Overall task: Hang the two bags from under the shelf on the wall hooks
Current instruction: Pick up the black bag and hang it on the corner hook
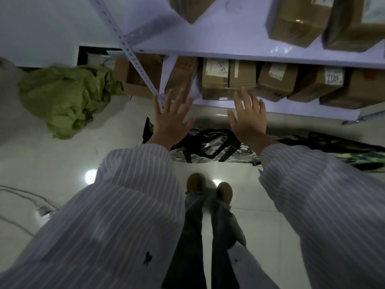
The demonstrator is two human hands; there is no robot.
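Note:
A grey camouflage bag with black straps lies flat on the floor, half under the white shelf. A second bag, dark with green camouflage, lies to its right under the same shelf. My left hand is stretched out above the first bag's left end, fingers spread, holding nothing. My right hand is spread above its right end, also empty. Both hands hover over the shelf's front edge. No wall hooks are in view.
Several cardboard boxes fill the lower shelf and more stand on the shelf above. A perforated metal upright runs down at the shelf's left corner. A crumpled green sack lies on the floor at left. Cables trail at far left.

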